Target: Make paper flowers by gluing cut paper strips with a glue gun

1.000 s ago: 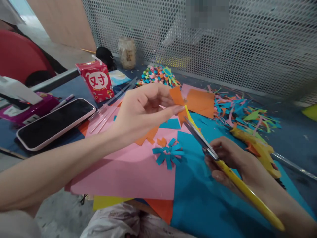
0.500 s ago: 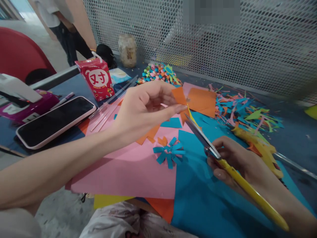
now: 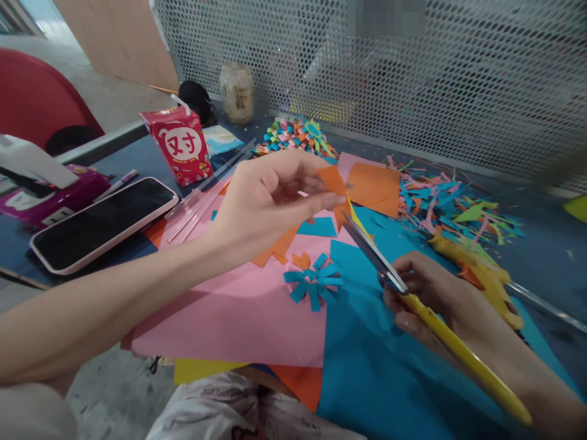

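Note:
My left hand (image 3: 279, 189) pinches a small piece of orange paper (image 3: 332, 178) between thumb and fingers, above the sheets. In my right hand (image 3: 431, 299) are yellow-handled scissors (image 3: 440, 330), their blades pointing up and left, tips just below the orange piece. A blue paper flower (image 3: 313, 281) with some orange petals lies below, where a pink sheet (image 3: 238, 324) meets a blue sheet (image 3: 380, 366). Behind the scissor tips is a larger orange paper (image 3: 373, 188).
A yellow glue gun (image 3: 490, 281) lies right, near paper scraps (image 3: 449, 201). On the left are a phone (image 3: 105, 223), a red drink carton (image 3: 181, 146) and clear sticks (image 3: 190, 217). A jar (image 3: 236, 95) stands by the mesh panel (image 3: 284, 55).
The person walking at the upper left is out of view. Both hands, the orange piece and the scissors have hardly moved.

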Motion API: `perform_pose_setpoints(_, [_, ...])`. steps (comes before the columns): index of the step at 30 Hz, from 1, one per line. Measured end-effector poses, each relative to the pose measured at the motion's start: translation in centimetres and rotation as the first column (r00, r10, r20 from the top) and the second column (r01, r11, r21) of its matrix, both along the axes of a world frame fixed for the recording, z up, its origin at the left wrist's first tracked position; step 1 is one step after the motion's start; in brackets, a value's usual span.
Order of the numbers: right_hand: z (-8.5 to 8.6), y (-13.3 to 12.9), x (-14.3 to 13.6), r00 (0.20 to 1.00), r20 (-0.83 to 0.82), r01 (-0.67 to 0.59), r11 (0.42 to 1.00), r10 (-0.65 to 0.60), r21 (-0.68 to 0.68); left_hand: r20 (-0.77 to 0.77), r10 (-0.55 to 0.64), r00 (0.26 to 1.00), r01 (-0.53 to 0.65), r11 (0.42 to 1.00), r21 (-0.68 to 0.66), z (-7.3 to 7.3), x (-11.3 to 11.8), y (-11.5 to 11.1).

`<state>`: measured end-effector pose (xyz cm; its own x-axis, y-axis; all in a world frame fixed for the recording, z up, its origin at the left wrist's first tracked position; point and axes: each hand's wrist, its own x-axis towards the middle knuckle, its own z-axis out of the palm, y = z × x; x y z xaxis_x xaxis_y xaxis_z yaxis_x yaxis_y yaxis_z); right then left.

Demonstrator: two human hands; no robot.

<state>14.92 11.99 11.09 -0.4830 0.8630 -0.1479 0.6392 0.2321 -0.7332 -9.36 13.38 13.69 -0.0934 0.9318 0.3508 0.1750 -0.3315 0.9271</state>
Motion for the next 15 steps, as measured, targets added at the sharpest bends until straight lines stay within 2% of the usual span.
perform_pose_setpoints(9, [0.59,-0.48,-0.61,0.999,0.003,0.045,0.999,-0.045,0.003,0.005,-0.015,1.000,0.015,1.000,-0.004,-0.10,-0.09,0.08])
perform_pose_setpoints(15, [0.50,-0.29,-0.50,1.000,0.015,0.024,1.000,-0.023,-0.011,-0.031,-0.070,0.997,0.072,0.994,0.078,0.06,-0.25,0.06])
